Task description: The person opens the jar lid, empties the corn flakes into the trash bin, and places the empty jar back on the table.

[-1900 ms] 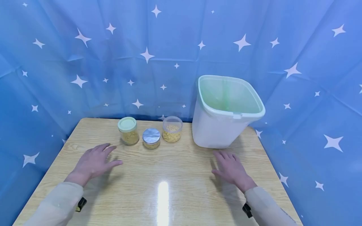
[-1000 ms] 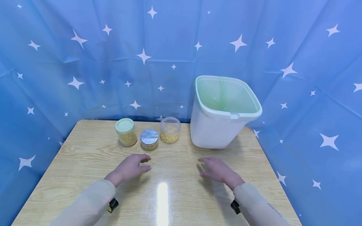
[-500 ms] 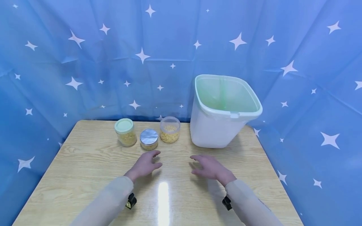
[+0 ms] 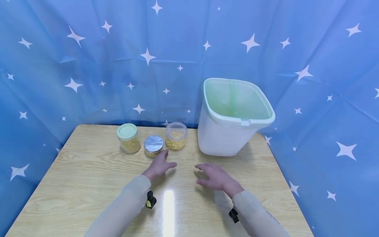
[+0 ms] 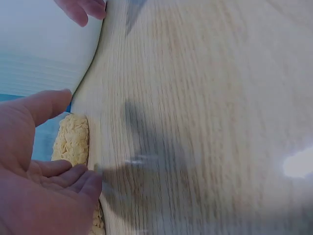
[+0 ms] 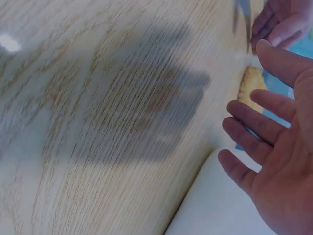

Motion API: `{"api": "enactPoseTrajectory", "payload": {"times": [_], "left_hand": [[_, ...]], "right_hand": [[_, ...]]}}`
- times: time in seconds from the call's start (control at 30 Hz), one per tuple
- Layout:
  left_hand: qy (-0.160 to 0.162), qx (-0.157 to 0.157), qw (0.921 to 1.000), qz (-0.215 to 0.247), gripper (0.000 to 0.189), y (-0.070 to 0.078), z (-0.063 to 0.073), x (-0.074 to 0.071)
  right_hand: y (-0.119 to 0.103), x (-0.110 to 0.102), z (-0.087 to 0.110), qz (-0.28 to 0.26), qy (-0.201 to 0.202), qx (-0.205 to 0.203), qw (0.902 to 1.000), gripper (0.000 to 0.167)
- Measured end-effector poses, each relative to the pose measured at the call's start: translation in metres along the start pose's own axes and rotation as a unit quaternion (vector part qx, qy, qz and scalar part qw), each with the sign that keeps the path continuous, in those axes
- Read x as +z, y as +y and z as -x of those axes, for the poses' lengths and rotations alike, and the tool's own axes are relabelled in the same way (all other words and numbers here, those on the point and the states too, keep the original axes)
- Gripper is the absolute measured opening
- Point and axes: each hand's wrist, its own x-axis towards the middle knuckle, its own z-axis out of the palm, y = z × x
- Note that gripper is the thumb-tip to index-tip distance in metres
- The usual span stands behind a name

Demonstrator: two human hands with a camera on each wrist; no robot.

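Observation:
My left hand (image 4: 160, 165) reaches over the table, fingertips right at the front of a short jar with a silver lid (image 4: 153, 144). Its thumb stands apart from the fingers. Just behind, to the right, is a clear jar (image 4: 176, 137) without a lid, partly filled with pale yellow flakes (image 5: 71, 139). A taller jar with a mint-green lid (image 4: 128, 138) stands to the left. My right hand (image 4: 215, 177) hovers over the table with fingers spread and holds nothing. In the right wrist view its relaxed fingers (image 6: 254, 122) show in front of the open jar's contents.
A large white bin (image 4: 220, 140) with a mint-green rim stands open at the back right, just behind my right hand. A blue curtain (image 4: 183, 39) with white stars hangs behind the wooden table (image 4: 88, 184). Black cameras sit at both wrists.
My left hand has moved right and then forward to the silver-lidded jar. My right hand has shifted left, away from the bin's front. The jars and bin stay where they were.

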Motion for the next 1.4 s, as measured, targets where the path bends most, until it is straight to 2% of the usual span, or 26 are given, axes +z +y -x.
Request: {"api": "enactPoseTrajectory", "payload": {"times": [0.1,0.23,0.37,0.63,0.77,0.9,1.17,1.3,1.4], "left_hand": [[0.006,-0.015,0.9998,0.008,0.086,0.002,-0.007,0.0],[0.014,-0.037,0.9984,0.041,0.088,0.005,-0.014,0.001],[0.029,-0.044,0.9966,0.063,0.089,0.005,-0.023,0.001],[0.052,-0.035,0.9956,0.07,0.092,0.004,-0.041,0.001],[0.067,-0.01,0.9941,0.085,0.091,0.006,-0.048,0.001],[0.095,0.01,0.9917,0.086,0.09,0.009,-0.058,0.002],[0.161,-0.011,0.9822,0.096,0.098,0.016,-0.069,0.015],[0.2,-0.025,0.9784,0.046,0.104,0.018,-0.074,0.024],[0.214,-0.036,0.9754,0.036,0.105,0.019,-0.076,0.03]], "right_hand": [[0.0,0.0,-0.002,0.004,0.006,-0.001,1.0,0.059],[0.001,0.0,-0.003,0.012,0.015,-0.006,0.9998,0.056],[0.001,0.001,-0.003,0.021,0.022,-0.011,0.9995,0.053],[0.002,0.004,-0.004,0.03,0.035,-0.037,0.9983,0.049],[0.003,0.006,-0.006,0.034,0.035,-0.037,0.9981,0.049],[0.004,0.005,-0.007,0.032,0.035,-0.038,0.9982,0.049],[0.007,0.006,-0.008,0.036,0.032,-0.033,0.9983,0.048],[0.009,0.007,-0.009,0.039,0.032,-0.036,0.9981,0.048],[0.01,0.006,-0.009,0.039,0.031,-0.035,0.9982,0.048]]}}
